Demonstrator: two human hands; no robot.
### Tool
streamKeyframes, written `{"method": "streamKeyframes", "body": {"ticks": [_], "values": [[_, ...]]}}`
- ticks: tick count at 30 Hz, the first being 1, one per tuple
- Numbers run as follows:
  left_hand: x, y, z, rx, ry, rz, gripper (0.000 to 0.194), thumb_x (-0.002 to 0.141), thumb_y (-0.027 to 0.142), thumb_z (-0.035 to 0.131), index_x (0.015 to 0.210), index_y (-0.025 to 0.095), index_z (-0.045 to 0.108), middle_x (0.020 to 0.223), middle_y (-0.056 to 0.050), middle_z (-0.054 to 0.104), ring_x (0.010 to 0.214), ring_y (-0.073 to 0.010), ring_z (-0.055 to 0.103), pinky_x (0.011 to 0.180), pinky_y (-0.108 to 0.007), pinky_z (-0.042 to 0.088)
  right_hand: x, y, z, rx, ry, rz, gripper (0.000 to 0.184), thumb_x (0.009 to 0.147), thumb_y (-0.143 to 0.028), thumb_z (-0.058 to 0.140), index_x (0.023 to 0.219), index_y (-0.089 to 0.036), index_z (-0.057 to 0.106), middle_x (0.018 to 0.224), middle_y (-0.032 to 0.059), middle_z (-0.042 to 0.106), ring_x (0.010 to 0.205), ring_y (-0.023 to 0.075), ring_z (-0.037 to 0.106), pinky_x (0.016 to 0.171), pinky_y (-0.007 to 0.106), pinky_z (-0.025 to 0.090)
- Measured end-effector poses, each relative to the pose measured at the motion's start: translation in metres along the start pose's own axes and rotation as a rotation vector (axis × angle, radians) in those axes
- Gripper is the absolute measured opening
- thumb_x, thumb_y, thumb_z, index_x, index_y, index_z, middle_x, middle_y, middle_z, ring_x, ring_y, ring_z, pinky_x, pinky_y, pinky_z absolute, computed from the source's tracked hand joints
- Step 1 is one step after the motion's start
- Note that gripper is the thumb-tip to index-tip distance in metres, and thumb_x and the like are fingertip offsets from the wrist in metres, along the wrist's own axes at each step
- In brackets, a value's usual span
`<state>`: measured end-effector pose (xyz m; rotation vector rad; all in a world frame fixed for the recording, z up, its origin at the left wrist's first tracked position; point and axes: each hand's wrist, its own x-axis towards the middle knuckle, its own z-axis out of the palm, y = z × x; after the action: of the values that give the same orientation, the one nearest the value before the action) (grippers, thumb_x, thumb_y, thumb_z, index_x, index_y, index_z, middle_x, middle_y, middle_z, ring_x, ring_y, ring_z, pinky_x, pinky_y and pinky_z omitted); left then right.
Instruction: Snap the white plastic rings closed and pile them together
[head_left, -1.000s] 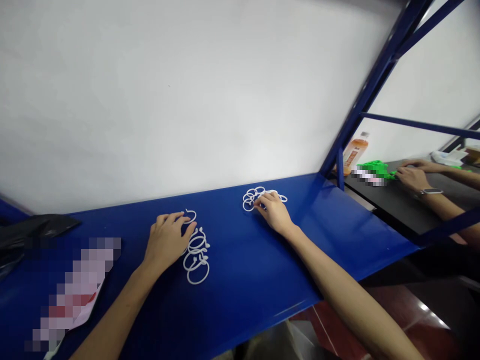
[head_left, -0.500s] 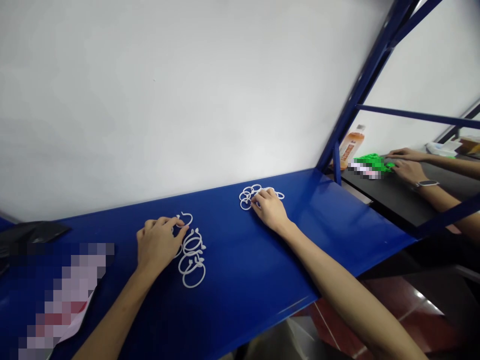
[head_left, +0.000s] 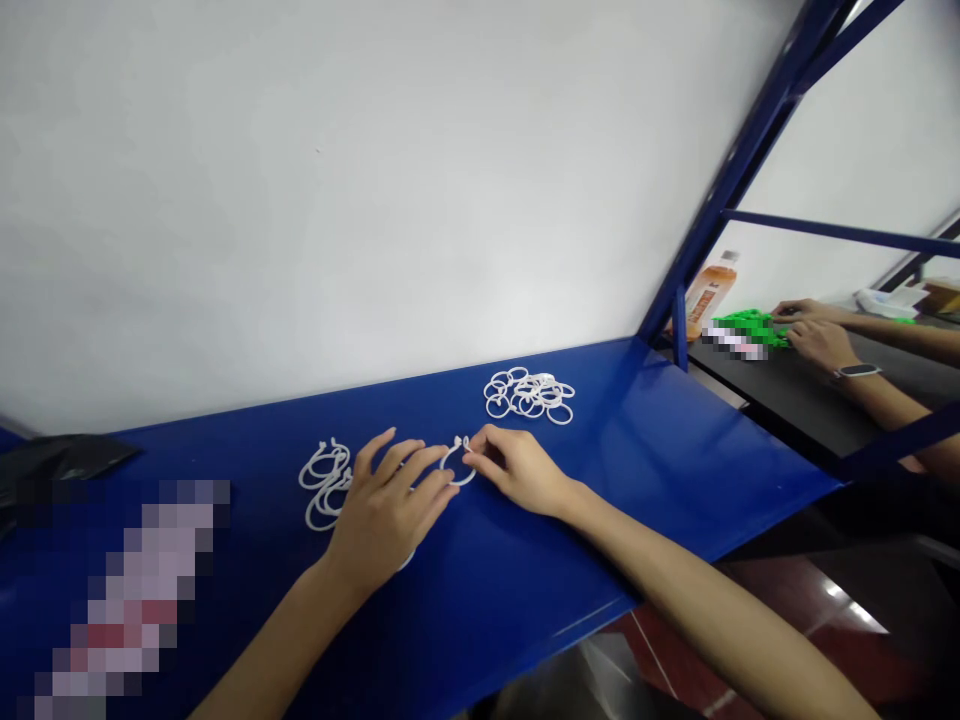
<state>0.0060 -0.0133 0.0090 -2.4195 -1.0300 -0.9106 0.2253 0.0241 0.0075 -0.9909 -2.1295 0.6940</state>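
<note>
Between my two hands is an open white curtain ring [head_left: 466,482], its clasp ends at the top. My right hand [head_left: 523,470] pinches its right side near the clasp. The index finger and thumb of my left hand [head_left: 394,505] grip its left side, the other fingers spread above the table. Under and left of my left hand lie several more white rings [head_left: 309,480] with their clasps undone, partly hidden by that hand. Beyond my right hand is a heap of white rings [head_left: 497,410] that look closed.
The blue table [head_left: 495,590] runs along a white wall [head_left: 450,200]. A black plastic bag [head_left: 67,462] and a blurred sheet [head_left: 142,580] lie at the left. Past the blue metal frame [head_left: 701,240], another person's hands [head_left: 821,340] work on green pieces [head_left: 750,328] near a bottle [head_left: 709,295].
My right hand has left the closed-ring heap and come back to the left and nearer. My left hand has moved right, and the two now meet at one ring. The view has shifted slightly.
</note>
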Motion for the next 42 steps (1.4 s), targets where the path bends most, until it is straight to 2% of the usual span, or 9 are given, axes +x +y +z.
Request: {"method": "streamKeyframes", "body": {"ticks": [2, 6, 10, 13, 20, 28, 35, 39, 42], "values": [[0.000, 0.006, 0.000, -0.115, 0.023, -0.026, 0.012, 0.091, 0.027, 0.064, 0.103, 0.025, 0.066, 0.103, -0.001, 0.073, 0.100, -0.0213, 0.063, 0.106, -0.046, 0.037, -0.001, -0.001, 0.002, 0.003, -0.031, 0.007, 0.016, 0.098, -0.031, 0.056, 0.091, -0.018, 0.060, 0.074, -0.0012, 0.065, 0.063, 0.0114, 0.058, 0.061, 0.023, 0.043], [-0.003, 0.008, 0.003, -0.317, 0.019, -0.278, 0.030, 0.093, 0.032, 0.061, 0.122, 0.022, 0.058, 0.090, 0.001, 0.073, 0.091, -0.0194, 0.064, 0.090, -0.038, 0.045, -0.003, -0.003, -0.001, -0.035, -0.050, -0.059, 0.015, 0.099, -0.030, 0.054, 0.092, -0.018, 0.059, 0.078, 0.0002, 0.064, 0.066, 0.0120, 0.058, 0.063, 0.023, 0.044], [-0.003, 0.005, 0.008, -0.453, -0.035, -0.443, 0.010, 0.092, 0.033, 0.061, 0.096, 0.026, 0.067, 0.085, 0.003, 0.071, 0.085, -0.0177, 0.064, 0.080, -0.033, 0.047, -0.004, -0.007, 0.003, -0.106, -0.098, -0.236, 0.014, 0.101, -0.029, 0.050, 0.096, -0.018, 0.058, 0.087, 0.0037, 0.064, 0.076, 0.0141, 0.058, 0.070, 0.025, 0.047], [-0.002, 0.004, 0.009, -0.516, -0.082, -0.520, 0.011, 0.090, 0.028, 0.061, 0.081, 0.025, 0.067, 0.082, 0.004, 0.069, 0.082, -0.0171, 0.064, 0.078, -0.031, 0.047, -0.007, -0.008, 0.009, -0.189, -0.130, -0.370, 0.021, 0.104, -0.029, 0.044, 0.095, -0.017, 0.058, 0.086, 0.0047, 0.062, 0.077, 0.0153, 0.055, 0.072, 0.027, 0.047], [0.003, 0.005, 0.006, -0.540, -0.096, -0.523, 0.016, 0.085, 0.023, 0.056, 0.074, 0.026, 0.067, 0.077, 0.003, 0.066, 0.079, -0.0179, 0.061, 0.077, -0.032, 0.046, -0.011, -0.011, 0.010, -0.400, -0.081, -0.509, 0.034, 0.107, -0.028, 0.032, 0.087, -0.017, 0.056, 0.080, 0.0049, 0.059, 0.070, 0.0153, 0.046, 0.065, 0.027, 0.042], [0.012, 0.003, -0.002, -0.624, -0.163, -0.551, 0.020, 0.087, 0.033, 0.054, 0.072, 0.024, 0.063, 0.075, 0.001, 0.065, 0.073, -0.0171, 0.061, 0.073, -0.031, 0.048, -0.009, -0.012, 0.014, -0.482, 0.010, -0.545, 0.036, 0.107, -0.028, 0.031, 0.085, -0.016, 0.057, 0.079, 0.0053, 0.061, 0.068, 0.0153, 0.047, 0.060, 0.027, 0.042], [0.008, 0.010, -0.002, -0.708, -0.176, -0.717, 0.036, 0.091, 0.057, 0.050, 0.091, 0.024, 0.062, 0.085, -0.001, 0.068, 0.072, -0.0168, 0.062, 0.054, -0.024, 0.044, 0.001, -0.011, 0.010, -0.202, 0.157, -0.406, 0.022, 0.104, -0.031, 0.043, 0.096, -0.018, 0.059, 0.098, 0.0077, 0.063, 0.086, 0.0150, 0.060, 0.075, 0.027, 0.052], [0.008, 0.011, 0.000, -0.728, -0.302, -0.598, 0.029, 0.095, 0.048, 0.051, 0.085, 0.023, 0.062, 0.087, 0.001, 0.067, 0.080, -0.0153, 0.062, 0.070, -0.026, 0.046, 0.002, -0.008, 0.008, 0.002, 0.206, -0.316, 0.011, 0.100, -0.026, 0.052, 0.098, -0.018, 0.060, 0.100, 0.0068, 0.059, 0.086, 0.0138, 0.060, 0.076, 0.027, 0.054], [0.008, 0.008, 0.002, -0.619, -0.250, -0.484, 0.030, 0.096, 0.044, 0.053, 0.077, 0.023, 0.060, 0.079, 0.003, 0.065, 0.076, -0.0145, 0.059, 0.074, -0.027, 0.045, 0.001, -0.008, 0.005, 0.077, 0.139, -0.297, 0.015, 0.096, -0.018, 0.053, 0.110, -0.019, 0.058, 0.109, 0.0078, 0.057, 0.085, 0.0128, 0.059, 0.079, 0.029, 0.055]]}}
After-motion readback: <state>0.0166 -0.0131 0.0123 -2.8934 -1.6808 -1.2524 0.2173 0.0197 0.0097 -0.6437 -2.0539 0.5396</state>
